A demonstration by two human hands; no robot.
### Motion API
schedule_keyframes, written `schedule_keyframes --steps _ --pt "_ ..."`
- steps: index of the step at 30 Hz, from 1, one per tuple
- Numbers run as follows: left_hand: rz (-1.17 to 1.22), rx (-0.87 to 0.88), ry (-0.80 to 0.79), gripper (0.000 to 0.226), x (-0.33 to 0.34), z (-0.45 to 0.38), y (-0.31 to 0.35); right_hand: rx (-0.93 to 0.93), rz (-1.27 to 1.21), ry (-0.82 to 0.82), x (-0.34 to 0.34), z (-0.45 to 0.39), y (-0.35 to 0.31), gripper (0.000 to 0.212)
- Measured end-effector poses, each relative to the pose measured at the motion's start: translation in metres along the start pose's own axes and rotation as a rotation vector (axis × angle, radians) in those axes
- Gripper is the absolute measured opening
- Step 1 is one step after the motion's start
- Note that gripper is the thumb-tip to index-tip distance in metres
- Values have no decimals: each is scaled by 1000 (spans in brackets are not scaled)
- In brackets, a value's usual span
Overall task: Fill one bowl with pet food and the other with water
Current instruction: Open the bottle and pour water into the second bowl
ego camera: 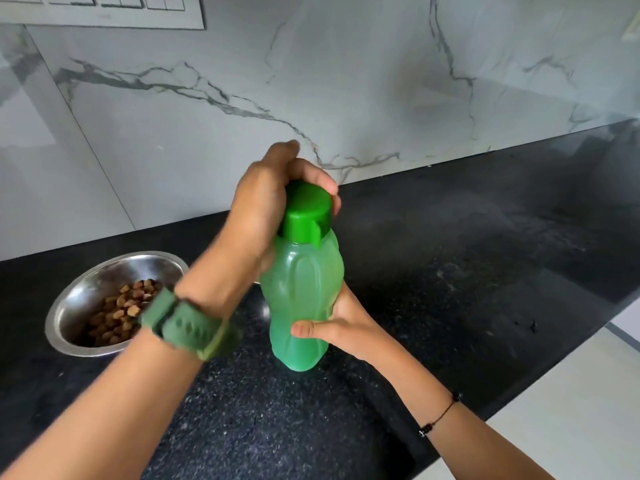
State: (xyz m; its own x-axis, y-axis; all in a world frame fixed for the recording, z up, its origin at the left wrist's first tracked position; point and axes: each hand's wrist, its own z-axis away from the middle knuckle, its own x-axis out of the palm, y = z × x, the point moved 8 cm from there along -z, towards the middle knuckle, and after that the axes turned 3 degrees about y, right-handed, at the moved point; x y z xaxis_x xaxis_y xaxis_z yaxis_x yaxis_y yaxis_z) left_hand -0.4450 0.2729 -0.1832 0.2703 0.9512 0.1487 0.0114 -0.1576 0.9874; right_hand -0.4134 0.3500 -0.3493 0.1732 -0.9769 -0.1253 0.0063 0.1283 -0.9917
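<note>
Black speckled stone forms your counter (pixel 450 271), running from the far left to a front edge that cuts diagonally down the right side, with pale floor (pixel 571 410) beyond it. To the right of the bottle the stone lies bare up to the marble-patterned wall (pixel 346 81). At the left stands a steel bowl (pixel 69 306), close to the wall, holding brown pet food (pixel 117 313) heaped in its bottom; your forearm covers its right rim. Your left hand (pixel 256 216), with a green watch (pixel 187 323) on the wrist, reaches up over the bottle's top, fingers curled round the dark green cap (pixel 306 211) from behind and the left. The cap sits on the neck. The green bottle (pixel 301 299) stands upright, base on the counter, just right of the bowl; its translucent wall does not show a fill level. Your right hand (pixel 346 323) grips the bottle's lower body from the right, thumb pressed across the front, and a thin beaded bracelet (pixel 440 417) circles that wrist.
</note>
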Motion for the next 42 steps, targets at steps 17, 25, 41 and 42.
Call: schedule_keyframes --steps 17,25,41,42 --pt "-63 -151 -481 57 25 -13 -8 11 -26 -11 0 1 1 86" --pt "-63 260 437 24 -25 59 -14 16 -29 -8 3 -1 -2 118" --pt "-41 208 359 20 -16 45 -8 18 16 -3 -1 1 -2 112" --pt "-36 262 352 27 -16 53 -9 15 12 -6 1 0 -3 115"
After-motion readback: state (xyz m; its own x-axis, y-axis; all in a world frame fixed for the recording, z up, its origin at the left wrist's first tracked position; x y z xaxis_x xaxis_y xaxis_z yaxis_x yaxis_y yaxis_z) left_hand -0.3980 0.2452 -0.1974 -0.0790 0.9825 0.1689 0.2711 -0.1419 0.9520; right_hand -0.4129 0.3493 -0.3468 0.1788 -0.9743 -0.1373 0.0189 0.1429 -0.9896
